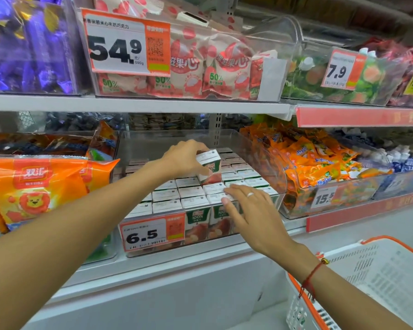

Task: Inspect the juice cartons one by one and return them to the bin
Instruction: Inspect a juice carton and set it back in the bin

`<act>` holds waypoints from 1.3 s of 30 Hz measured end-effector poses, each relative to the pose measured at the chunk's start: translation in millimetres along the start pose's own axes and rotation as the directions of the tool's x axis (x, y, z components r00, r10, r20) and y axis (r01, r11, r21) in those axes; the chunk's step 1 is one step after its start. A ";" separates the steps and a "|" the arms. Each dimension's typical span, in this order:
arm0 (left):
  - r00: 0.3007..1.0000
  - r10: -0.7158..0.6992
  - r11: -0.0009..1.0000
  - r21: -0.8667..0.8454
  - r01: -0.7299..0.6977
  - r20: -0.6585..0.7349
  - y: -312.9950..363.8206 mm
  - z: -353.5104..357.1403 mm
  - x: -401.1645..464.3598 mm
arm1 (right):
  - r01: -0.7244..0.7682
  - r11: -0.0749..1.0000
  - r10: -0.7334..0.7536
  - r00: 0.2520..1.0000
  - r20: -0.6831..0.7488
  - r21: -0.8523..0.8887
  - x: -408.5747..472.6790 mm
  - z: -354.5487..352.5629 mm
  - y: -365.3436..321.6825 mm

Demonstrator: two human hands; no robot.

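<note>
Left hand (184,158) grips one small white-and-red juice carton (209,166) by its sides above packed rows in the clear plastic bin (260,158); right hand (248,206), fingers relaxed, rests on carton tops; likely light, stiff, crushable, so hold opposite side panels.

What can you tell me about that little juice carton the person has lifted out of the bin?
The lifted juice carton is a small rectangular box that looks like coated paperboard, white on top with a green band marked 100% and red fruit pictured low on its front. It looks closed and undamaged. It is raised above the rows of matching cartons in the clear bin, tilted slightly. The left hand grips it from its left side, fingers over the top and thumb on the front. The right hand does not touch it.
</note>
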State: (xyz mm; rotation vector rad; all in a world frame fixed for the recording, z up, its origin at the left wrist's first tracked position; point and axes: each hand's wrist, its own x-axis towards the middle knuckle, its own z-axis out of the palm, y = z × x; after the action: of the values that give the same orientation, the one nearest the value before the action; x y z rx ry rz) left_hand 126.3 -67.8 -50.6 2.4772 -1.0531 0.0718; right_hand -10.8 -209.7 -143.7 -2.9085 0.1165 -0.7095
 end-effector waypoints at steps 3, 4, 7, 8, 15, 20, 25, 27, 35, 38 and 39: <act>0.993 0.034 0.999 0.025 -0.037 0.109 -2.4 13.3 7.7 | -0.001 1.000 0.001 1.000 0.001 0.009 -0.5 -0.1 -0.8; 0.991 0.046 0.998 0.025 -0.049 0.123 -6.1 18.2 8.6 | 0.000 1.000 0.000 1.000 0.003 0.011 -0.1 -0.4 -0.8; 0.994 0.057 0.998 -0.047 -0.052 0.094 -18.5 30.8 5.6 | 0.006 1.000 -0.006 1.000 0.006 0.015 0.7 -2.1 0.2; 0.995 0.050 0.996 -0.071 -0.044 0.082 -21.9 33.8 4.1 | 0.007 1.000 -0.007 1.000 0.003 0.013 0.6 -2.6 0.7; 0.994 0.098 0.988 0.111 -0.103 0.052 -37.7 40.9 5.6 | 0.011 1.000 -0.011 1.000 0.001 0.020 -0.6 -1.9 3.5; 0.991 0.079 0.995 0.051 -0.085 0.108 -37.9 44.8 10.6 | -0.010 1.000 0.010 1.000 -0.001 0.027 -3.0 -2.0 10.7; 0.990 0.099 0.995 -0.005 -0.099 0.096 -33.1 45.6 14.4 | -0.018 0.999 0.019 1.000 -0.003 0.027 -2.2 -0.9 10.3; 0.992 0.108 0.992 0.054 -0.112 0.066 -31.6 45.1 16.8 | -0.022 0.999 0.022 1.000 -0.003 0.032 -1.9 -1.2 9.6; 0.942 0.257 0.952 0.109 -0.285 0.216 -35.0 30.7 19.7 | -0.021 0.999 0.020 1.000 0.009 0.046 -3.6 -1.1 12.3; 0.942 0.222 0.975 -0.024 -0.223 0.251 -37.5 29.0 21.4 | -0.019 0.998 0.019 1.000 0.006 0.065 -3.8 -0.5 11.9; 0.957 0.194 0.981 -0.067 -0.183 0.214 -39.3 27.9 22.7 | -0.016 0.997 0.016 1.000 0.006 0.072 -3.5 -0.7 12.1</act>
State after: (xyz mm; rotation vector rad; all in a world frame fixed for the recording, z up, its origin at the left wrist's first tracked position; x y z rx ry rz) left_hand 166.2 -70.7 -85.7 2.3760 -1.3659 -0.1712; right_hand -14.7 -221.3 -146.5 -2.8378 0.1112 -0.6889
